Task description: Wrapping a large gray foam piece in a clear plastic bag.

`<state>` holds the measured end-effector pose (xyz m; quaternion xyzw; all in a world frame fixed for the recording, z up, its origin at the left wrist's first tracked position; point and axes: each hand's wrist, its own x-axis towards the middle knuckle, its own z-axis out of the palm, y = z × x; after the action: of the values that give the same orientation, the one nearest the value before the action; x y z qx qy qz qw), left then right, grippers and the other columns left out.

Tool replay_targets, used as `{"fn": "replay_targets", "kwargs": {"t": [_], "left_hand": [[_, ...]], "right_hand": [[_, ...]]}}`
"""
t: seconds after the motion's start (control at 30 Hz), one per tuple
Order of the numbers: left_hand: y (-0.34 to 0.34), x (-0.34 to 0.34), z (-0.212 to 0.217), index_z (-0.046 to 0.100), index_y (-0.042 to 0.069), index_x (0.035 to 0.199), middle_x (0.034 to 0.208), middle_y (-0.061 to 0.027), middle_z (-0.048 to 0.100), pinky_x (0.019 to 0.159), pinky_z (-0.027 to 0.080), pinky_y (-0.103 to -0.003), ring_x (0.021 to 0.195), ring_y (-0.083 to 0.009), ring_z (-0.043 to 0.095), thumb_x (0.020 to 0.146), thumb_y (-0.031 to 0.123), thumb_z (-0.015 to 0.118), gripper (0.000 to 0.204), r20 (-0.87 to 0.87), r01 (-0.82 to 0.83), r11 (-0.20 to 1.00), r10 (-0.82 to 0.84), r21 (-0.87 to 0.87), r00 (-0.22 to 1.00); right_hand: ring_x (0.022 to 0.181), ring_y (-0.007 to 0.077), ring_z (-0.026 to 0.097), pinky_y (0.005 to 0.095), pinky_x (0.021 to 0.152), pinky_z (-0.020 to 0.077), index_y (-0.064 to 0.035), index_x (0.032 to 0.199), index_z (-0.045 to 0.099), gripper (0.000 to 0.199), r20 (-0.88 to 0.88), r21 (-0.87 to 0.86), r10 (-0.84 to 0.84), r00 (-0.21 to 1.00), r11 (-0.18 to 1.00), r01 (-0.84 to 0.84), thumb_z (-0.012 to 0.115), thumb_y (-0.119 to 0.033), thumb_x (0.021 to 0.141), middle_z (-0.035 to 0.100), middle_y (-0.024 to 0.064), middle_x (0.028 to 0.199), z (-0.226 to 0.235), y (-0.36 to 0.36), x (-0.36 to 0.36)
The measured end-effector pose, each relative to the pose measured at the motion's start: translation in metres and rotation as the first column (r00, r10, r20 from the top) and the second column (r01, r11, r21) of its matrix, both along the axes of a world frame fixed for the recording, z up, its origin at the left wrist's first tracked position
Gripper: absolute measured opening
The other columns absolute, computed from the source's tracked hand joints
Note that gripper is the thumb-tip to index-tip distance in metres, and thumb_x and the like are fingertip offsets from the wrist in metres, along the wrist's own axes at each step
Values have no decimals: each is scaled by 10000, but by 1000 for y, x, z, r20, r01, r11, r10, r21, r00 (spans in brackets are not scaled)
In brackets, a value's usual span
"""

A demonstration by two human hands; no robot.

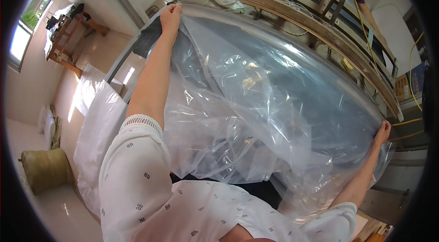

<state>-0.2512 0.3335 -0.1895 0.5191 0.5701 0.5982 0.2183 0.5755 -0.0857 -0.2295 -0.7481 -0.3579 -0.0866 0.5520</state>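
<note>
Left hand pinches plastic sheet at bench far-left corner, right hand grips right edge. Keep tension even, avoid wrinkles.

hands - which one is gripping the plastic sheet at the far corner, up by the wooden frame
The left hand, arm stretched out, pinching the clear plastic sheet at its far corner beside the wooden frame. The right hand grips the sheet's near right edge instead.
</note>
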Motion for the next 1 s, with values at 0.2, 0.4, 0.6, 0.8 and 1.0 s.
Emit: {"fn": "replay_targets", "kwargs": {"t": [0.2, 0.4, 0.6, 0.8, 1.0], "left_hand": [[35, 6, 0, 668, 8, 892, 813, -100, 662, 696, 444, -306, 743, -172, 595, 755, 298, 604, 327, -203, 5, 999, -12, -36, 979], [52, -17, -9, 674, 23, 821, 738, -51, 619, 677, 420, -251, 703, -125, 543, 722, 265, 639, 264, -219, 44, 999, -43, -4, 975], [57, -12, -9, 636, -4, 738, 709, -37, 583, 627, 400, -242, 678, -112, 518, 700, 264, 664, 272, -57, 91, 989, -98, -113, 994], [87, -89, -27, 573, -4, 780, 742, -35, 536, 657, 417, -223, 704, -145, 516, 844, 182, 550, 198, 405, 275, 961, -238, -35, 883], [98, -57, -27, 523, -19, 877, 868, -94, 544, 762, 464, -246, 868, -189, 563, 869, 157, 472, 183, 454, 249, 967, -198, -55, 869]], "right_hand": [[845, 170, 536, 275, 801, 412, -4, 974, 577, 238, 133, -184, -146, 980, 968, 169, 562, -203, 845, 596, 67, 908, 10, 3, -14], [779, 185, 511, 288, 760, 411, 6, 924, 569, 267, 164, -166, -161, 973, 968, 188, 607, -228, 802, 567, 81, 861, 14, 26, -31], [866, 233, 447, 339, 795, 378, 23, 903, 508, 405, 218, -134, -346, 912, 915, 379, 679, -294, 718, 486, 158, 925, 22, 16, -35], [940, 307, 455, 377, 847, 355, 35, 869, 525, 395, 178, -84, -339, 924, 930, 358, 646, -308, 714, 507, 205, 965, 8, 38, -23], [663, 246, 468, 395, 665, 375, 61, 664, 525, 394, 171, 15, -347, 922, 937, 350, 519, -300, 823, 522, 156, 650, 21, 9, -10]]}}
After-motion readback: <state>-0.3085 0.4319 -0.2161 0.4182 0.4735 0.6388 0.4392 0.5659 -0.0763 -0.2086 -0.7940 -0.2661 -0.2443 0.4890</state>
